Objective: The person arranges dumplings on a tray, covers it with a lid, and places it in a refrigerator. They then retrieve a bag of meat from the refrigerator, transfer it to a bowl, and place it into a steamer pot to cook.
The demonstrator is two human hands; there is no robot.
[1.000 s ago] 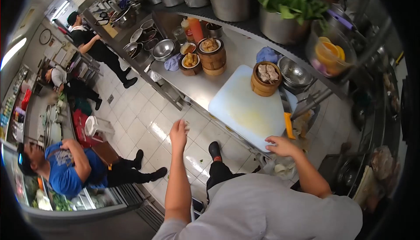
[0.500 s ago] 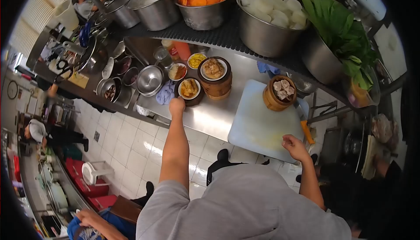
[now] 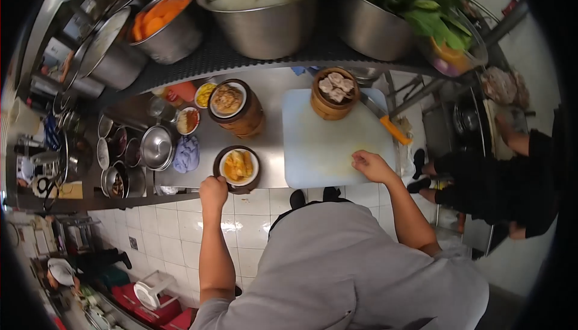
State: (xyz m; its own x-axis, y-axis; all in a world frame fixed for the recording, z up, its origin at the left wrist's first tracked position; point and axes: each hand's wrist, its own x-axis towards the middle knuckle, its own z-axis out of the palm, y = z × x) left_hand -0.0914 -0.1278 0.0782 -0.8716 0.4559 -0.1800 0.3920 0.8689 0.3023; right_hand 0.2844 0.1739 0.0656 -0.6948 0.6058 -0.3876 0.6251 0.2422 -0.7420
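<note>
Steamer basket [image 3: 238,169]: a low, dark-walled round basket with a white dish of yellow food inside; it is set on the steel counter [image 3: 272,149] close to its near edge, at about 9 o'clock from the white cutting board [image 3: 331,143].
Left hand [image 3: 213,192]: curled against the basket's rim at 7 o'clock, the fingers appearing clenched on the wall (the fingertips themselves are hidden, so a full grasp cannot be confirmed).
Right hand [image 3: 372,165]: laid on the near part of the cutting board, fingers loosely bent, nothing held.
Tall steamer stack [image 3: 233,112]: stood at 12 o'clock from the low basket, with a white dish of brown food on top; a small gap is kept between the two.
Second basket [image 3: 335,94]: placed on the board's far edge, filled with pale pieces of meat.
Knife [image 3: 388,123]: orange handle, laid along the board's edge at 3 o'clock.
Purple cloth [image 3: 186,153]: just beside the low basket at 9 o'clock, next to stacked steel bowls [image 3: 156,147].
Risk, edge: the basket is judged to sit very near the counter lip; a further pull could tip it toward the floor.
Risk, one-sided grip: held at one point only, the basket could tilt and the dish slide.
Risk, person nearby: dark sleeves and a hand [image 3: 504,126] are seen at 3 o'clock, so a bumped elbow is possible.
</note>
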